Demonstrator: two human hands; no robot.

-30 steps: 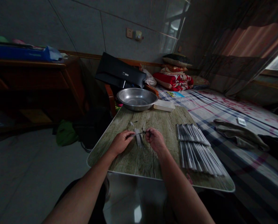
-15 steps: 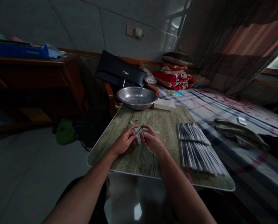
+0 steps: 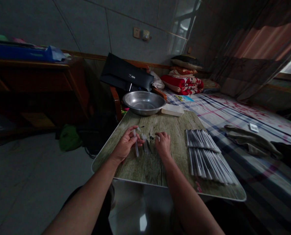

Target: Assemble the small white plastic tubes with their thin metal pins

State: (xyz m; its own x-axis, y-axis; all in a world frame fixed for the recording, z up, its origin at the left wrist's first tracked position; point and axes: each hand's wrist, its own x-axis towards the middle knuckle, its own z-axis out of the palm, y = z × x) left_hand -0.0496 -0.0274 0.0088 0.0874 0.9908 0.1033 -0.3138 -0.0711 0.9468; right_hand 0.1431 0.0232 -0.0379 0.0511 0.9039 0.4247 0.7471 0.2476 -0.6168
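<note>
My left hand (image 3: 127, 143) pinches a translucent, whitish pen barrel (image 3: 136, 147), held tilted above the wood-patterned table (image 3: 174, 166). Just to its right lie thin pen parts, clear tubes and dark refills (image 3: 147, 147). My right hand (image 3: 163, 143) is low over the tabletop, fingers curled down; a bit of something white shows at the fingertips, too small to name. Small black pieces (image 3: 151, 137) are scattered between both hands. Farther right, two overlapping rows of pens (image 3: 206, 156) with clear barrels and dark ends lie side by side.
A steel basin (image 3: 144, 103) and a shallow white tray (image 3: 172, 110) stand at the table's far edge. Behind them a black bag (image 3: 125, 73) rests on a wooden chair. A bed with a checked sheet (image 3: 243, 137) adjoins the right side.
My hands have moved apart from their meeting point over the middle. The left now holds the barrel to the left; the right has shifted right and lower toward the table.
</note>
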